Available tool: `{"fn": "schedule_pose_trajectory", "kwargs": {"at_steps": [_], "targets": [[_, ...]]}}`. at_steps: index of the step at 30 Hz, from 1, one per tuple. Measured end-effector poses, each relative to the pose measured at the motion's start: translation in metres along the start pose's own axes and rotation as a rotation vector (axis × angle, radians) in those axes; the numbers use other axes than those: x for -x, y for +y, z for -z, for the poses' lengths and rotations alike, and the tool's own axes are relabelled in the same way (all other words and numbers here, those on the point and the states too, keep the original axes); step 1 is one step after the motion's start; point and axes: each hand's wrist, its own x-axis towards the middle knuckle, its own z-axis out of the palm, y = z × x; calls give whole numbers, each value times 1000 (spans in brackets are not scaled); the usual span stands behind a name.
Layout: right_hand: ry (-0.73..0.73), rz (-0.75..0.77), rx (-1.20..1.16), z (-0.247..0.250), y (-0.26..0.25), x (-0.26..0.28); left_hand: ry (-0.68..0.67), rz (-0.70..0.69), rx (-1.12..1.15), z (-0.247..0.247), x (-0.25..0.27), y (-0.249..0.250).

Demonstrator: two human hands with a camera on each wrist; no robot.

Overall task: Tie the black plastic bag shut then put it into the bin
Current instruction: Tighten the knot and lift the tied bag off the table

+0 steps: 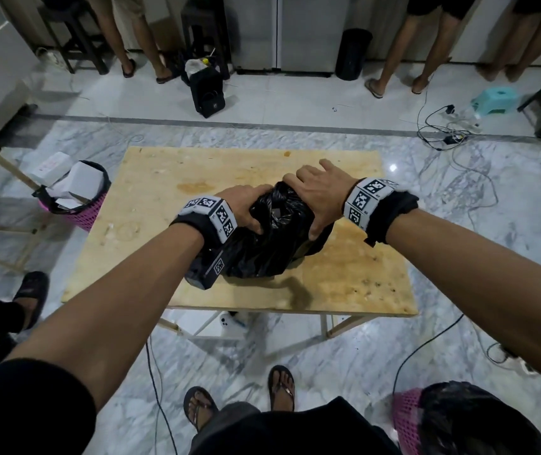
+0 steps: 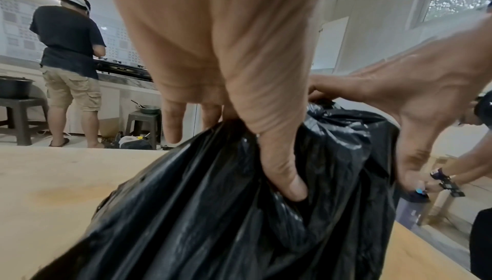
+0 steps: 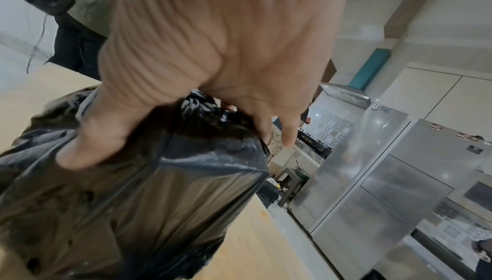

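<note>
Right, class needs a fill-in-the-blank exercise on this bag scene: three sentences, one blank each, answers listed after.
1. The black plastic bag rests on a wooden ____.
2. The left hand and the right hand both ____ the bag.
3. The pink bin left of the table is lined with a ____ bag.

Missing words: table; grip; black

Right hand point(image 3: 213, 57) around black bag point(image 3: 149, 189)

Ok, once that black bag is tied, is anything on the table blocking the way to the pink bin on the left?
Nothing visible does. Both the left hand and right hand grip the black bag, and the table between it and the pink bin is bare. That bin already holds white boxes up past its rim.
</note>
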Motion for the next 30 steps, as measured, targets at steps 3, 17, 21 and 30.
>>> {"fn": "schedule_pose_trajectory", "kwargs": {"at_steps": [3, 17, 21, 30], "targets": [[-37, -31, -24, 2, 0, 3, 27, 1, -13, -7, -2, 7], [-37, -209, -100, -2, -33, 40, 241, 1, -312, -41, 21, 26], [-73, -242, -155, 0, -46, 70, 235, -83, -356, -46, 37, 37], [-137, -425, -285, -16, -83, 176, 190, -309, -398, -73, 71, 100]]}}
